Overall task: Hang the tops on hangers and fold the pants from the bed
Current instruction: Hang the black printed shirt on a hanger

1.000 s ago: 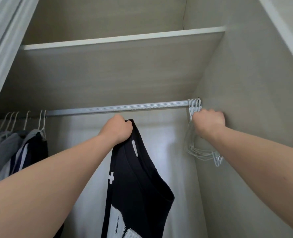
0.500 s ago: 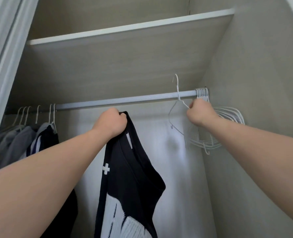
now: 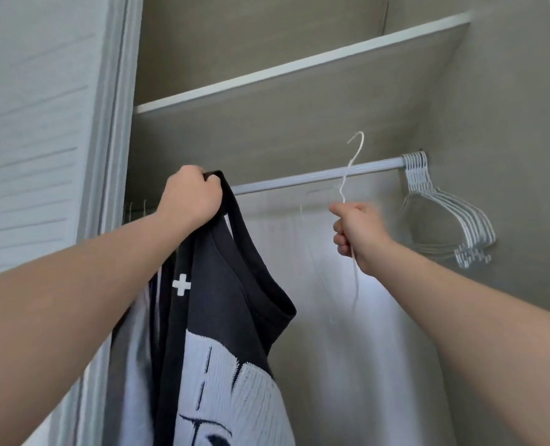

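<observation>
My left hand [image 3: 191,196] grips the collar of a black top [image 3: 222,317] with a white cross and a white print, holding it up in front of the wardrobe rail [image 3: 315,177]. My right hand [image 3: 357,235] grips a thin white wire hanger [image 3: 347,175] just below its hook, free of the rail, its hook pointing up. The hanger's lower part is blurred. Several more white hangers [image 3: 444,220] hang bunched at the rail's right end.
A wooden shelf [image 3: 283,75] spans the wardrobe above the rail. The wardrobe's right wall [image 3: 508,140] is close to the spare hangers. A slatted door [image 3: 35,123] stands at the left. Hooks of hung clothes [image 3: 135,207] show behind my left arm.
My right hand has pulled one hanger off the bunch and brought it left and down, away from the rail's end. The view has shifted right; my left hand still holds the top.
</observation>
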